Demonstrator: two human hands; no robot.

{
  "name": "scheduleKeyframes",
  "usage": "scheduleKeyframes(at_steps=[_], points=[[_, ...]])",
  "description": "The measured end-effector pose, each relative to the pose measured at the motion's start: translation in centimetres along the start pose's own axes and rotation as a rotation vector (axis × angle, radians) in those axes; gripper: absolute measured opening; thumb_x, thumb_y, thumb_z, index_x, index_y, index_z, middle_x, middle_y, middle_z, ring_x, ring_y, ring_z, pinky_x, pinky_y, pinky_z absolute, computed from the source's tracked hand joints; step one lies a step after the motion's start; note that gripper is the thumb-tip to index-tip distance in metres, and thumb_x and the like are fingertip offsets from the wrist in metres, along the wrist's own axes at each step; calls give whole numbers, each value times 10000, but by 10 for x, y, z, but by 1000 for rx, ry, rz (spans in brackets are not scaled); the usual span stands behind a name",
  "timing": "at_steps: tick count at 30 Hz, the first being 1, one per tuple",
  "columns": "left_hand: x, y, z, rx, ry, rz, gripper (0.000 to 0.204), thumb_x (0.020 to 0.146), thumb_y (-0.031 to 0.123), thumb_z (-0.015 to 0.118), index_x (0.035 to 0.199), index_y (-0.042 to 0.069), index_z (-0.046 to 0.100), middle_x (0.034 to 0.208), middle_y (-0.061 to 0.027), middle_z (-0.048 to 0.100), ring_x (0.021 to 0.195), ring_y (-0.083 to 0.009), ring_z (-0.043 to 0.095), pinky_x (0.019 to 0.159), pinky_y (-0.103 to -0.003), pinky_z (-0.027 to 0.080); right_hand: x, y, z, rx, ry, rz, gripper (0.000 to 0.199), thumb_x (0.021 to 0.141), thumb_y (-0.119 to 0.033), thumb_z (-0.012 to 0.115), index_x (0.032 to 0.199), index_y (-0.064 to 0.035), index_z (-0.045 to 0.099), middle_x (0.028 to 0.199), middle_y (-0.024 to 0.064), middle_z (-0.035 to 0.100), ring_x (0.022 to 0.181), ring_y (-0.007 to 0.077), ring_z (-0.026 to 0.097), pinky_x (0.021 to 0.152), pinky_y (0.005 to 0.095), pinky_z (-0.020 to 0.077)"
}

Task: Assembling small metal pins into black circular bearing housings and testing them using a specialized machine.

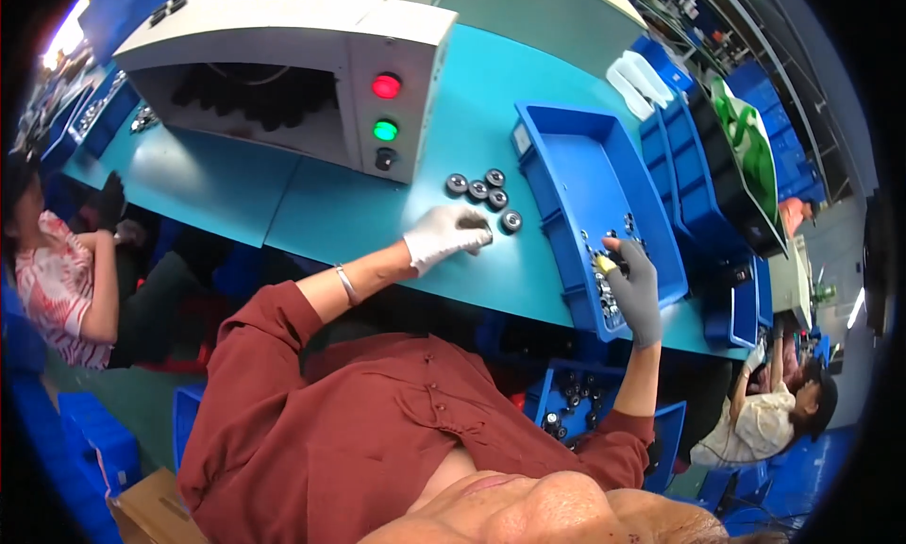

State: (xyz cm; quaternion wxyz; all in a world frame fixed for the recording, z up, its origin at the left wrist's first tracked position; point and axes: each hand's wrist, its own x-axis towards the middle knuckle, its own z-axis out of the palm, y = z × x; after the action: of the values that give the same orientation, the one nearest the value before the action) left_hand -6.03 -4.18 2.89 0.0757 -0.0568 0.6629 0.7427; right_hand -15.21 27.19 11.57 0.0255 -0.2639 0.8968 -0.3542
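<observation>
Five small round metal parts (483, 194) sit in a loose cluster on our turquoise table (330, 204), just in front of the grey machine (377, 91) with its red and green lamps. We judge the main risk to be here: these parts are round and lie unfenced on a smooth top, so a careless brush of the glove could send one rolling toward the near edge and down among the blue bins below. A second risk lies in the blue tray (576, 176), where the remaining parts (604, 280) are bunched in the near corner; a hurried grab there could snag several at once and spill some over the low wall. Our left hand (445, 234), in a white glove, rests on the table with fingers curled loosely over one dark part at the near side of the cluster, pinching or covering it; we cannot tell which. Our right hand (634, 284), in a grey glove, reaches into the tray with fingers bent down onto the bunched parts, the yellow-tipped thumb set against them; whether it grips one is hidden from us. Other people sit at either side, well apart from our hands.
</observation>
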Motion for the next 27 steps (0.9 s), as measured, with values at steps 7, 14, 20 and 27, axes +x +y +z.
scheduleKeyframes(at_steps=[7,14,20,27], points=[[33,-24,-20,651,348,413,312,768,127,744,1057,36,669,984,-160,668,903,-357,681,807,-401,554,28,26,0,7,-162,66,309,881,-97,651,1152,51,655,975,113,668,857,169,629,790,308,501],[49,-26,-20,936,380,526,272,803,197,765,1004,65,638,1036,-159,606,971,-373,627,841,-441,515,37,63,18,-166,-286,-152,325,892,-98,599,1192,25,622,1079,170,648,990,295,655,885,353,503],[51,-21,-19,959,469,553,277,829,185,729,1043,42,629,1064,-167,587,1020,-361,603,881,-435,508,50,64,23,-291,-339,-196,322,878,-131,615,1168,8,630,1083,212,619,1063,413,578,908,449,468],[-60,-16,-71,952,658,787,266,807,90,732,1067,53,685,1026,-172,666,954,-364,634,835,-440,533,48,68,15,-230,-387,-313,357,919,-205,585,1240,-57,628,1110,235,600,1040,435,586,908,462,482]])
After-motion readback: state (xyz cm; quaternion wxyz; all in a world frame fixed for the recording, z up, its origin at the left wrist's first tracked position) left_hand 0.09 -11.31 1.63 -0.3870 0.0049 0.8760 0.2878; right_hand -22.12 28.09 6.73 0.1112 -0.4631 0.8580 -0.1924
